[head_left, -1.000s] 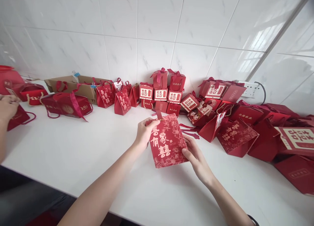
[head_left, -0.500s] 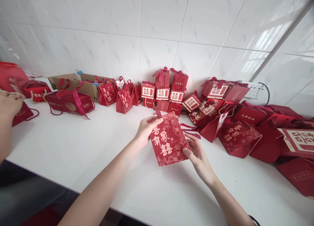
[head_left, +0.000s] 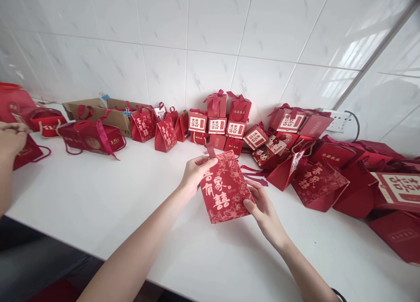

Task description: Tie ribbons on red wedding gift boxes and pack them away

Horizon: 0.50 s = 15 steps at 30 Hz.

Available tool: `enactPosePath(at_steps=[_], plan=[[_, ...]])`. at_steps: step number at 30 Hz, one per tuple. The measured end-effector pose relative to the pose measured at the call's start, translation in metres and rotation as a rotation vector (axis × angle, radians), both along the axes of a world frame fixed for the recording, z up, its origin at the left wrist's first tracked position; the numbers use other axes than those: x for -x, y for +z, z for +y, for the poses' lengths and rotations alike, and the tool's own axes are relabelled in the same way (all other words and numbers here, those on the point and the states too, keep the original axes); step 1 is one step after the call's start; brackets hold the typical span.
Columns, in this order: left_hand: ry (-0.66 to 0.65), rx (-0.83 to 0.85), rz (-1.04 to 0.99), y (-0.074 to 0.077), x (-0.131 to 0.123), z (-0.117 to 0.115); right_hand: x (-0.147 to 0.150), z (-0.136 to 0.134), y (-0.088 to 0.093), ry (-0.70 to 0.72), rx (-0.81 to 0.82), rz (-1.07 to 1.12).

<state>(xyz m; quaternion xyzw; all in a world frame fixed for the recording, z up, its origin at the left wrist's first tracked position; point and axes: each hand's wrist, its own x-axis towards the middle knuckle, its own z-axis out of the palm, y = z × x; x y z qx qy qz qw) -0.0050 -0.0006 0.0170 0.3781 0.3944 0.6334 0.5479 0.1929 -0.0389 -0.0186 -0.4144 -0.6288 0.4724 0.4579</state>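
Note:
Between my two hands is a red gift box with pale characters and a flower print, tilted above the white table. My left hand grips its upper left corner, the thumb on the printed face beside a short ribbon loop. On the lower right edge my right hand is closed, thumb on the front and fingers behind. The back of the box is hidden. Just beyond it, loose dark red ribbons lie on the table.
Stacked small red boxes stand against the tiled wall. Many more red boxes crowd the right side. At left are a cardboard box, a red box with a ribbon, and another person's hand on a red box. A power strip sits behind.
The gift box and both my hands have hardly moved; the box shows a very slight shift. At left, the other person's hand has shifted slightly.

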Motion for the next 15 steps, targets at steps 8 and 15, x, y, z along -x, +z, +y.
enactPosePath(at_steps=[8,15], plan=[[0.025,-0.015,0.028,-0.0022,0.0011,0.0013,-0.0009,-0.0030,0.0019,0.020,-0.020,-0.028],[-0.037,0.163,0.157,-0.0010,0.0035,0.0025,-0.0091,-0.0036,0.0093,0.198,0.198,-0.123]])
